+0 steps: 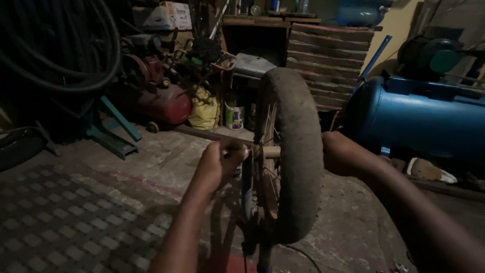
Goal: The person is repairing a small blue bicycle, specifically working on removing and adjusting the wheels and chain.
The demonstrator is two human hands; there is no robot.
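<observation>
A dusty bicycle wheel (295, 151) stands upright, edge-on, between the two hands. The left hand (217, 164) is closed around a tool (241, 153) at the axle (268, 151), which juts out just past its fingertips (230, 147). The right hand (341, 154) is on the far side of the tyre, its fingers hidden behind the tread. Beyond the left fingers lie a red compressor tank (164, 103), a yellow sack (204, 111) and a small can (234, 116). Just beyond the right hand sits a large blue tank (424, 119). Below both hands is cracked concrete floor (151, 167).
</observation>
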